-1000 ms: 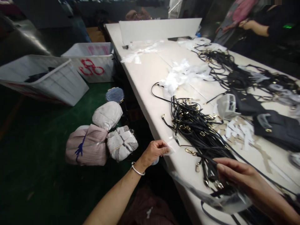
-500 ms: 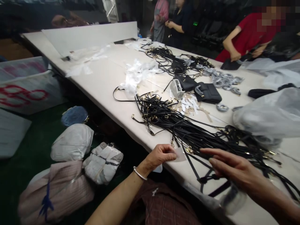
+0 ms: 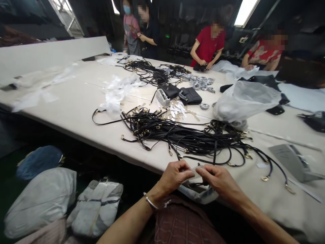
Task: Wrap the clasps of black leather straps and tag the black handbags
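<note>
At the table's near edge my left hand (image 3: 176, 174) pinches one side of a clear plastic bag (image 3: 205, 197). My right hand (image 3: 220, 179) is closed on the other side, with its fingertips close to the left ones. Something black shows through the plastic; its shape is partly hidden by the hands. Just beyond the hands lies a long heap of black straps (image 3: 175, 134) with gold-coloured metal clasps, and some strap ends trail to the right.
Black bags (image 3: 190, 96), paper strips (image 3: 177, 110) and a large plastic bag (image 3: 243, 100) lie on the table (image 3: 83, 101). Coiled wrapped straps (image 3: 201, 83) are farther off. Several people stand beyond it. Wrapped bundles (image 3: 98, 206) sit low at the left.
My right hand has moved left to meet my left hand, and both now grip the plastic bag. The view has turned right, bringing another person into sight.
</note>
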`<action>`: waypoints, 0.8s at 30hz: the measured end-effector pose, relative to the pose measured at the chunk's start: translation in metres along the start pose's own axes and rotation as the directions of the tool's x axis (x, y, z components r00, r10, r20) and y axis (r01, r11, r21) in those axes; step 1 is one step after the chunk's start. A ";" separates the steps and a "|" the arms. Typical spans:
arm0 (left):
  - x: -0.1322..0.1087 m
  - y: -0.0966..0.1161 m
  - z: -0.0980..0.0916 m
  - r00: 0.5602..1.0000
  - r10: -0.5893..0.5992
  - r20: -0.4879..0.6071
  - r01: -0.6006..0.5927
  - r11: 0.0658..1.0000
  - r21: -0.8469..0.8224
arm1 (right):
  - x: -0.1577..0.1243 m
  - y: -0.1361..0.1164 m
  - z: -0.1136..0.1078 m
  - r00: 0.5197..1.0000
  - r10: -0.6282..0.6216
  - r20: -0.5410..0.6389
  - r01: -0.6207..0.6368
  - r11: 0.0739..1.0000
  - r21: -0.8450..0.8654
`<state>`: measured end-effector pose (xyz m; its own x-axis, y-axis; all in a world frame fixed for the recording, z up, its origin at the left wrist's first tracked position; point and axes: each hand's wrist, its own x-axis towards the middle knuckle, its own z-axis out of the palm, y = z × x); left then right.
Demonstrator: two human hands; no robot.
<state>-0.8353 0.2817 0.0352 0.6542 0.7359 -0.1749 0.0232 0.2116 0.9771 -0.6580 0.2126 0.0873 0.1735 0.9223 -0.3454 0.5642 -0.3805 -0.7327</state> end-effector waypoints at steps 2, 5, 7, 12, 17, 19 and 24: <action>0.002 -0.005 0.000 0.999 -0.017 0.045 0.019 0.999 -0.042 | -0.006 0.003 -0.008 1.000 0.001 0.019 -0.001 1.000 -0.007; 0.005 -0.018 -0.005 0.993 -0.031 0.114 0.045 0.992 -0.121 | -0.019 0.001 -0.027 1.000 -0.019 -0.006 0.019 1.000 0.023; 0.007 -0.028 -0.009 0.990 -0.041 0.133 0.063 0.983 -0.171 | -0.030 -0.005 -0.042 0.999 -0.011 -0.038 0.013 0.999 0.047; 0.009 -0.048 -0.018 0.961 -0.058 0.269 0.122 0.966 -0.228 | -0.057 -0.034 -0.066 0.991 0.037 -0.126 -0.017 0.987 0.158; 0.011 -0.052 -0.019 0.929 -0.016 0.369 0.104 0.970 -0.220 | -0.072 -0.061 -0.064 0.979 0.142 -0.145 -0.095 0.952 0.290; 0.013 -0.052 -0.018 0.922 -0.011 0.388 0.096 0.975 -0.200 | -0.074 -0.067 -0.060 0.982 0.163 -0.097 -0.125 0.940 0.318; 0.016 -0.052 -0.016 0.924 0.031 0.381 0.040 0.984 -0.175 | -0.069 -0.068 -0.055 0.987 0.162 0.027 -0.160 0.912 0.377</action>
<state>-0.8376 0.2929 -0.0201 0.8932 0.4415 -0.0856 -0.0838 0.3503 0.9329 -0.6641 0.1786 0.1932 0.2407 0.8465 -0.4748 0.1826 -0.5199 -0.8345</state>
